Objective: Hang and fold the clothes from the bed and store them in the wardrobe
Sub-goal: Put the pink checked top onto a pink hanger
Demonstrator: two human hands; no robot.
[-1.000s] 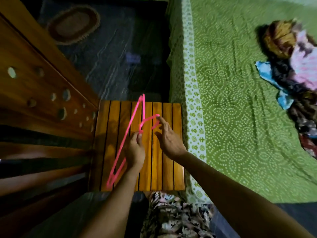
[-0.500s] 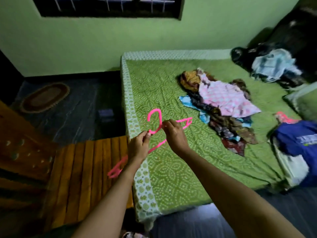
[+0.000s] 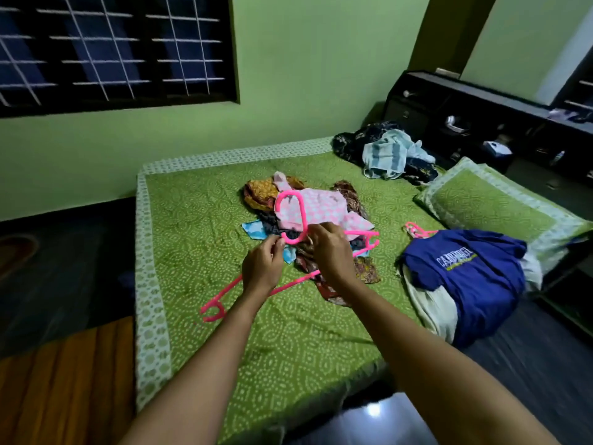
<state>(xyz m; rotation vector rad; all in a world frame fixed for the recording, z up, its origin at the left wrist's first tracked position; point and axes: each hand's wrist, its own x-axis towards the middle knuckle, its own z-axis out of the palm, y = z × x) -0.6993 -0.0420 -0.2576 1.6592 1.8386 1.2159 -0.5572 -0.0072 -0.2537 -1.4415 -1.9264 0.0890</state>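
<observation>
Moved: both hands have carried the pink hanger [image 3: 303, 216] from the bed's near edge to above the clothes pile [image 3: 321, 210].
Bed: green patterned bedspread [image 3: 205, 239], with a matching pillow [image 3: 494, 203] at the right.
Room: green wall [image 3: 305, 75], barred window [image 3: 112, 49], and a slatted wooden table [image 3: 64, 380] at lower left.
Clothes: the mixed pile lies mid-bed. A blue T-shirt [image 3: 475, 271] on a second pink hanger [image 3: 417, 231] lies near the right edge. A towel heap [image 3: 388, 152] sits in the far corner.
Headboard shelves [image 3: 481, 117]: dark, contents unclear.
Left hand [image 3: 261, 268]: pinches the hanger below its hook.
Right hand [image 3: 330, 252]: fingers curled round the hanger's neck.
</observation>
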